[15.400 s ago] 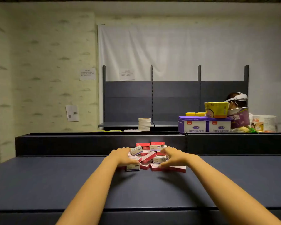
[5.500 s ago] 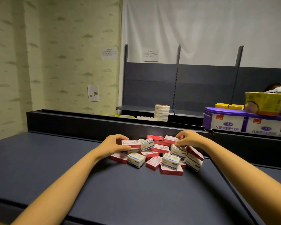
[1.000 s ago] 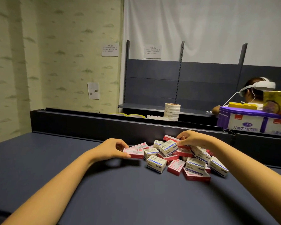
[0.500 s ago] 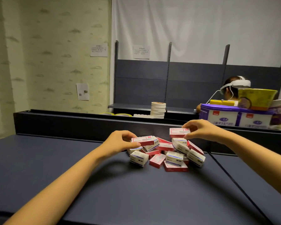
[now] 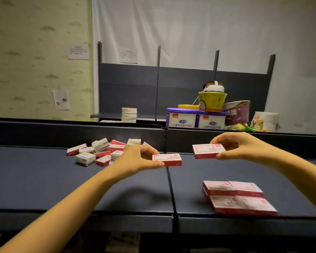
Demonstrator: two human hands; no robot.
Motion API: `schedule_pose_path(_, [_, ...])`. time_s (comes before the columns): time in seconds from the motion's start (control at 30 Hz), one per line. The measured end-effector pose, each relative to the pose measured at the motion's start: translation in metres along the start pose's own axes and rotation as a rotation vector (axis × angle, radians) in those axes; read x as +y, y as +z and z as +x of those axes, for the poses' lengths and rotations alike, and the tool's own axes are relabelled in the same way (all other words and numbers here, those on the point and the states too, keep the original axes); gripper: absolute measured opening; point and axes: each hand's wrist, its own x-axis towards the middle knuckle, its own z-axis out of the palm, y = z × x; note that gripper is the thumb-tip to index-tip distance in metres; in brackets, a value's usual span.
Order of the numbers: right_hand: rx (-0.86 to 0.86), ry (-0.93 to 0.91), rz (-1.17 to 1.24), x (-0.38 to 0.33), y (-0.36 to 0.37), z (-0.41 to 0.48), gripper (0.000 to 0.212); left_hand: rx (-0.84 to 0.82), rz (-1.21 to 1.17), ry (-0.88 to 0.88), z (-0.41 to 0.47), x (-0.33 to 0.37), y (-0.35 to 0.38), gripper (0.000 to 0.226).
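We work in dim, soft overhead light; the white curtain (image 5: 190, 30) is the brightest patch. A faint, diffuse shadow lies on the dark table (image 5: 44, 179) beneath our left hand (image 5: 135, 157). Motion blur smears the stacked red boxes (image 5: 239, 196) and softens the red box (image 5: 167, 159) it holds. Straight edges bow near the corners.

Dim room here: far beyond and left of the left hand (image 5: 135, 158), a pale green patterned wall (image 5: 35, 70) with paper notices (image 5: 78, 51); beyond the gap to the right hand (image 5: 242, 146), dark grey shelving (image 5: 186, 83) against a white curtain (image 5: 190, 24); dark table (image 5: 44, 179) beneath both.
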Motion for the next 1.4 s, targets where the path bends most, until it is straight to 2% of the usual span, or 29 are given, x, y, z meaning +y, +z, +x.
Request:
schedule_pose_path(0.17, [-0.033,0.05,0.03,0.043,-0.027,-0.055,0.032,-0.024,-0.025,-0.025,-0.015,0.039,0.064,0.03])
schedule_pose_path(0.33, [-0.079,0.101,0.11,0.082,-0.027,-0.084,0.025,-0.013,0.012,-0.035,-0.025,0.055,0.108,0.026])
schedule_pose_path(0.47, [-0.064,0.093,0.091,0.106,-0.019,-0.095,0.024,-0.038,0.034,-0.064,-0.031,0.06,0.128,0.037])
schedule_pose_path(0.63, [-0.015,0.14,0.179,0.124,-0.013,-0.103,0.029,-0.043,0.078,-0.086,-0.035,0.062,0.142,0.041])
schedule_pose_path(0.8, [0.055,0.149,0.125,0.134,-0.005,-0.106,0.043,0.028,0.044,-0.08,-0.033,0.061,0.153,0.044])
schedule_pose_path(0.9, [0.091,0.131,0.161,0.134,0.001,-0.106,0.04,0.047,0.069,-0.076,-0.033,0.061,0.155,0.043])
schedule_pose_path(1.07, [0.109,0.089,0.09,0.131,0.006,-0.103,0.033,0.041,0.075,-0.09,-0.038,0.061,0.155,0.043])
schedule_pose_path(1.4, [0.12,0.048,-0.016,0.132,0.004,-0.098,0.032,0.053,0.1,-0.091,-0.035,0.057,0.157,0.05])
